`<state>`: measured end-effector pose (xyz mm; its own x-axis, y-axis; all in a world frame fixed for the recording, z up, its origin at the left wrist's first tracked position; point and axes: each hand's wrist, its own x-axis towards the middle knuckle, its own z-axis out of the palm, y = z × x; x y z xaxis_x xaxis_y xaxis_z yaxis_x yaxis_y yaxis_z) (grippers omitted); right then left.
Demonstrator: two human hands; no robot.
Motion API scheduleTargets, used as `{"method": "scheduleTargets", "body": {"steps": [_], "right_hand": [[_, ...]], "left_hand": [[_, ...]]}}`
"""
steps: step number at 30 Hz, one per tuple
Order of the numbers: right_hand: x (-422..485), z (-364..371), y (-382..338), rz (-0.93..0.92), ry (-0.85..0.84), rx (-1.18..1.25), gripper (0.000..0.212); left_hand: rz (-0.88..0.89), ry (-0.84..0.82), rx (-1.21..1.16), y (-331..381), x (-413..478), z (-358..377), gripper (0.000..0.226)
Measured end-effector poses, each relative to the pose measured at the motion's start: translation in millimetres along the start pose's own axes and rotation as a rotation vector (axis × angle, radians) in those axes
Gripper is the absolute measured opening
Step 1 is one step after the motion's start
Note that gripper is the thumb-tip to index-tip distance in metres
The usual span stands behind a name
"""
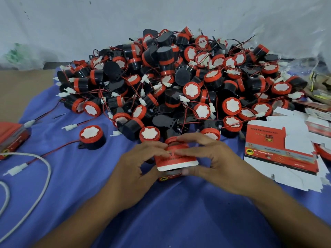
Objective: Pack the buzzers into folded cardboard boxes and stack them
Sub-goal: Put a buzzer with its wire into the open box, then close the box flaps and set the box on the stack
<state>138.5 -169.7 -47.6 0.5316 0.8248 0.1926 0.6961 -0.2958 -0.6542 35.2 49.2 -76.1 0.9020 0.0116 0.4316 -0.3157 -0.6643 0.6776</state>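
Two hands grip one red cardboard box (176,159) between them, left hand (141,161) and right hand (213,158) curled round its sides.

Two bare forearms are seen extended inward from the near edge of the table (179,217), with the wrists angled toward each other. The left hand (139,165) and the right hand (213,158) are closed from either side on a small red box (176,161). Fingers are curled over its top, and thumbs are set against its near end.
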Motion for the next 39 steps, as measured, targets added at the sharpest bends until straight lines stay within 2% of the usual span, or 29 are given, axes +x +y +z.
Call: {"method": "scheduleTargets", "body": {"steps": [2, 6, 13, 18, 30, 35, 39], "right_hand": [[-4, -4, 2, -0.033, -0.096, 0.021, 0.056], [-5, -4, 6, -0.051, -0.040, -0.049, 0.042], [-5, 4, 0, -0.021, 0.076, 0.028, 0.034], [-1, 11, -7, -0.006, 0.135, -0.046, 0.039], [0, 14, -6, -0.028, 0.181, 0.018, 0.031], [-1, 16, -5, -0.001, 0.225, 0.054, 0.028], [-1, 18, -6, -0.010, 0.251, 0.049, 0.033]], "left_hand": [[0.000, -0.025, 0.004, -2, -1, -2, 0.033], [-0.004, -0.109, 0.031, -1, -5, -4, 0.054], [-0.042, -0.069, -0.059, 5, -3, -5, 0.045], [-0.061, -0.064, -0.125, 4, -2, -4, 0.040], [-0.071, -0.074, -0.140, 1, -1, -7, 0.031], [-0.113, -0.128, -0.150, -1, -2, -10, 0.045], [-0.112, -0.147, -0.171, -1, -3, -11, 0.056]]}}
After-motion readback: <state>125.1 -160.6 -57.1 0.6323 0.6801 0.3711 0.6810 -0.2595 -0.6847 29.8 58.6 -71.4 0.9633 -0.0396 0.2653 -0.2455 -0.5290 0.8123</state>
